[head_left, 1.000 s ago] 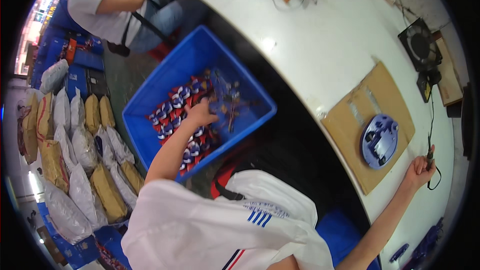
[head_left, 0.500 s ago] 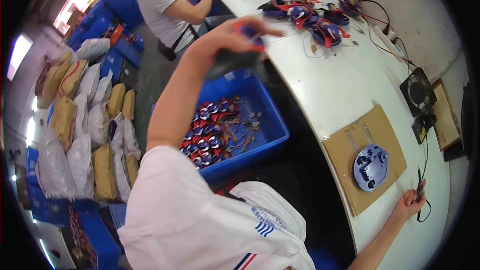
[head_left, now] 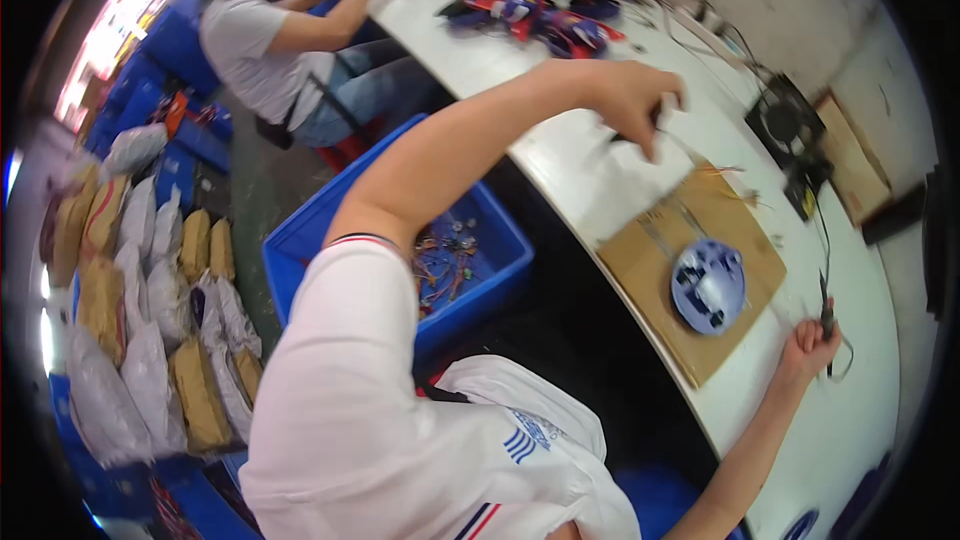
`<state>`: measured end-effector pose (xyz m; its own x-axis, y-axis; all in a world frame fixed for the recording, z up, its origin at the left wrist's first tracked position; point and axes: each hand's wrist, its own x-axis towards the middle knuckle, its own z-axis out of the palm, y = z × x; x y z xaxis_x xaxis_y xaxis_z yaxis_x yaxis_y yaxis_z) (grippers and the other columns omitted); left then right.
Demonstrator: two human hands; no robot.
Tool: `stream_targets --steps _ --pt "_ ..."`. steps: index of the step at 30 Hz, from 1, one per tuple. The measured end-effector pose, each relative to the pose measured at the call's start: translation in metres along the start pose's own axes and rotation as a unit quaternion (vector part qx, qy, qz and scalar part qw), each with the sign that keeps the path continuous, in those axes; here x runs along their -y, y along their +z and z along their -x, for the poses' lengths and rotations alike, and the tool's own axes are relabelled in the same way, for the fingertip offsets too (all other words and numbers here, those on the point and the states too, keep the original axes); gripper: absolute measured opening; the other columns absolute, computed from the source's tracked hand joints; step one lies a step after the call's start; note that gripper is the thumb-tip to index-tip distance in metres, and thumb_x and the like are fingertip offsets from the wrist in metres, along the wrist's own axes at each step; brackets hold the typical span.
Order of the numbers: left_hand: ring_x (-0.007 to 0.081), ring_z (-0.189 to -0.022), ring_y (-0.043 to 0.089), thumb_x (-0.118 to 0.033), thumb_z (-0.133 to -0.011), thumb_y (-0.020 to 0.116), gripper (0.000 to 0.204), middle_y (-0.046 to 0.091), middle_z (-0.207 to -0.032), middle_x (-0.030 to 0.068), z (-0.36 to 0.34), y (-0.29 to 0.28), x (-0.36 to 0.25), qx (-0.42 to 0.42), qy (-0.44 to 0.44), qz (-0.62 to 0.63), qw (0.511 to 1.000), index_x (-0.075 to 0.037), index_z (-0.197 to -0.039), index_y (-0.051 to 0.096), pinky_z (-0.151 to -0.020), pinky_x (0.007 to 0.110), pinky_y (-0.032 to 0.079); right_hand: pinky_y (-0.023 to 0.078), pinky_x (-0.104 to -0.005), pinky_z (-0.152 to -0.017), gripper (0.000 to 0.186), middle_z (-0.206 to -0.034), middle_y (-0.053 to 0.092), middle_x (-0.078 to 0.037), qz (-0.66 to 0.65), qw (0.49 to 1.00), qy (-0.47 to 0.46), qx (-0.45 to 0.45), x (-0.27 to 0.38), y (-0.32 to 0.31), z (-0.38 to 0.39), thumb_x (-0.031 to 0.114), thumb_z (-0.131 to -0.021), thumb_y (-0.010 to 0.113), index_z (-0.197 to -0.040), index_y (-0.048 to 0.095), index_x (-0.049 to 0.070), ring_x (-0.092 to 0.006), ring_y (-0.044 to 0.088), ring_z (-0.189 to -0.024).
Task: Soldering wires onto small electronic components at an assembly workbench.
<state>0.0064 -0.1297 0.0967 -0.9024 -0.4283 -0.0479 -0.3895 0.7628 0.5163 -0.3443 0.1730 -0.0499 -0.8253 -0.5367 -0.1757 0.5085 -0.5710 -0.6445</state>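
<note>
My left hand [head_left: 640,112] is raised over the white table [head_left: 570,175], its fingers curled down. Something small and dark shows at the fingers; blur and the hand itself hide what it is. My right hand [head_left: 810,348] grips a soldering iron [head_left: 827,318] by its dark handle, the thin tip pointing away from me. Between the hands, a round light-purple plastic shell [head_left: 712,285] with black parts inside lies on a flat cardboard sheet [head_left: 640,260]. Thin orange wires [head_left: 715,170] lie by the sheet's far edge.
A blue bin [head_left: 300,250] with wired parts stands left of the table. Red-and-purple toy parts [head_left: 545,15] are piled at the far end, near a seated co-worker [head_left: 285,50]. A black fan [head_left: 787,118] and cables stand along the wall. Sacks [head_left: 150,340] fill the left.
My left hand has swung right, from above the blue bin to above the table. The red-and-purple part it held no longer shows in it. My right hand still holds the soldering iron.
</note>
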Motion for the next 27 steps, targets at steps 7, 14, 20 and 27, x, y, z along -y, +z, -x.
stream_targets --steps 7,14,20,27 --pt "0.0292 -0.116 0.049 0.013 -0.065 0.053 0.058 0.056 -0.120 0.0098 -0.002 0.046 0.098 -0.169 0.044 -0.367 0.914 -0.012 -0.117 0.057 -0.101 0.041 0.034 0.015 -0.0188 -0.033 0.036 -0.047 0.032 0.007 -0.034 0.999 0.021 -0.014 -0.016 0.031 0.009 0.018 -0.089 0.047 -0.112 0.060 -0.006 -0.0034 0.018 -0.034" --pt "0.0218 -0.104 0.055 0.006 -0.067 0.066 0.044 0.063 -0.106 0.0042 -0.033 0.083 0.007 -0.241 0.214 -0.128 0.938 -0.012 -0.107 0.064 -0.091 0.034 0.041 0.014 -0.0192 -0.035 0.036 -0.047 0.035 0.005 0.027 0.999 -0.030 0.025 -0.017 0.061 0.047 0.020 -0.088 0.048 -0.109 0.062 -0.004 -0.0035 0.018 -0.034" --pt "0.0192 -0.083 0.058 0.004 -0.067 0.071 0.033 0.066 -0.090 0.0029 -0.038 0.114 -0.015 -0.064 0.352 -0.042 0.933 -0.009 -0.096 0.065 -0.074 0.029 0.048 0.018 -0.0188 -0.036 0.037 -0.049 0.036 0.004 0.055 0.996 -0.020 0.063 -0.015 0.054 0.047 0.023 -0.090 0.045 -0.108 0.063 -0.003 -0.0036 0.021 -0.034" --pt "0.0189 -0.075 0.058 0.002 -0.071 0.071 0.026 0.063 -0.085 0.0044 -0.034 0.128 -0.013 -0.018 0.200 0.117 0.973 -0.008 -0.093 0.064 -0.069 0.029 0.048 0.017 -0.0185 -0.036 0.038 -0.048 0.035 0.004 0.072 0.995 -0.012 0.069 -0.020 0.065 0.060 0.022 -0.090 0.045 -0.110 0.062 -0.005 -0.0034 0.020 -0.034"
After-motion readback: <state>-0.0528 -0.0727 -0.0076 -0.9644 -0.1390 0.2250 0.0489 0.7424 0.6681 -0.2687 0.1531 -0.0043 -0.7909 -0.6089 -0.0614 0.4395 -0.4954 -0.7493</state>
